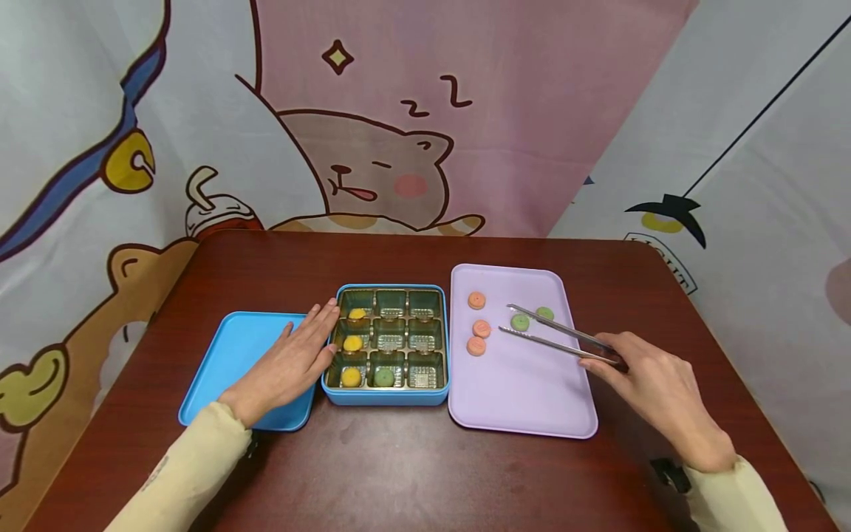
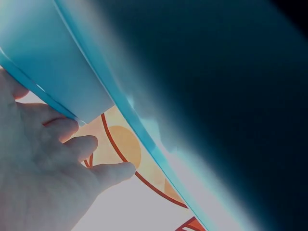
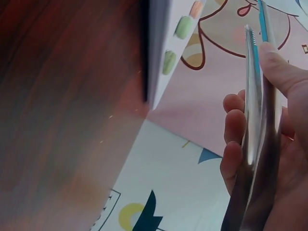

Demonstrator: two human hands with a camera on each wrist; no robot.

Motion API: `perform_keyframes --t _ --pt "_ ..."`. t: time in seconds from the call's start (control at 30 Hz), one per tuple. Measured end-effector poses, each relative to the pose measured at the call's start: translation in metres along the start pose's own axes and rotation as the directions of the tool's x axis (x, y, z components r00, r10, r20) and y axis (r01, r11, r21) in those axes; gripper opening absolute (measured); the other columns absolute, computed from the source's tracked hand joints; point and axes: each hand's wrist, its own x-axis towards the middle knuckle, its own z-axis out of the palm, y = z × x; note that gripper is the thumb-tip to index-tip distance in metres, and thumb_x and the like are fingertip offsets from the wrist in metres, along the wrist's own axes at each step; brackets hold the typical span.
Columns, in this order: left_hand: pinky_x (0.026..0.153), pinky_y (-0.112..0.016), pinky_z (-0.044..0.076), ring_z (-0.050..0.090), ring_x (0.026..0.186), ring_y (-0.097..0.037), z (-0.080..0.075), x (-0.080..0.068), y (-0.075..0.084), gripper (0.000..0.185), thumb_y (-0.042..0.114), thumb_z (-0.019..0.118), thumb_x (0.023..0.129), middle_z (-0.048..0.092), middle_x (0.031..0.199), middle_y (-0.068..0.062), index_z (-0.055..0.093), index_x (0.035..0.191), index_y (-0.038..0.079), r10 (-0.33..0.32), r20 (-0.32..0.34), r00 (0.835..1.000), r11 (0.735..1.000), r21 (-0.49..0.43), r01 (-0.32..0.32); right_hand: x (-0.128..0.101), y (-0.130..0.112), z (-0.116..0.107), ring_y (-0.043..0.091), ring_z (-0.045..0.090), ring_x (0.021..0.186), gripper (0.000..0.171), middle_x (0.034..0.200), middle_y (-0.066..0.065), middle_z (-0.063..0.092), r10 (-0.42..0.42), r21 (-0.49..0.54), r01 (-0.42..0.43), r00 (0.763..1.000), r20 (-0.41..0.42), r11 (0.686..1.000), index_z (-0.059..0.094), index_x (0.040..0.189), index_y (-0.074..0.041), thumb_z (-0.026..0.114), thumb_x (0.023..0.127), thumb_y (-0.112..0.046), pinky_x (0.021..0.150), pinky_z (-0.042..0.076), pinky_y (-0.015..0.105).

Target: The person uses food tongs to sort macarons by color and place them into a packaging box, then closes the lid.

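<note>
Cartoon-printed curtains hang behind a dark red worktop (image 1: 412, 465), where a blue box (image 1: 385, 397) with nine compartments sits near the middle, a blue lid (image 1: 233, 355) against its left side and a lilac tray (image 1: 525, 399) just beside its right. The right hand (image 1: 654, 391) pinches a pair of metal tongs (image 1: 558, 336) near their hinge end, thumb on top and fingers curled beneath. The tips stand parted over the tray's far half, with a green sweet (image 1: 520, 322) lying between them (a second green one (image 1: 545, 313) sits just beyond). The left hand (image 1: 292, 362) lies flat and spread on the lid, fingertips touching the box's left wall. To do this well, I judge the tongs should close gently on the sweet's sides, level with the tray, so it neither slips nor crumbles, while the left hand keeps the box steady. Three orange sweets (image 1: 480, 329) lie near the tray's left edge, well clear of the tips.
</note>
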Motion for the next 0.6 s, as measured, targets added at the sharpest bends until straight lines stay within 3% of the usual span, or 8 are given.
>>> perform_keyframes --t 0.6 --pt "0.118 -0.071 0.017 0.013 0.158 -0.037 0.0 0.001 0.0 0.064 0.032 0.042 0.113 0.01 0.173 -0.007 0.019 0.166 0.007 0.004 0.0 1.0 1.0 0.011 -0.004 -0.002 0.027 0.009 0.017 0.055 0.061 0.049 0.093 0.013 0.07 0.117 -0.041 -0.113 0.983 0.143 0.993 0.069 0.111 -0.005 0.091 0.079 -0.035 0.044 0.042 0.034"
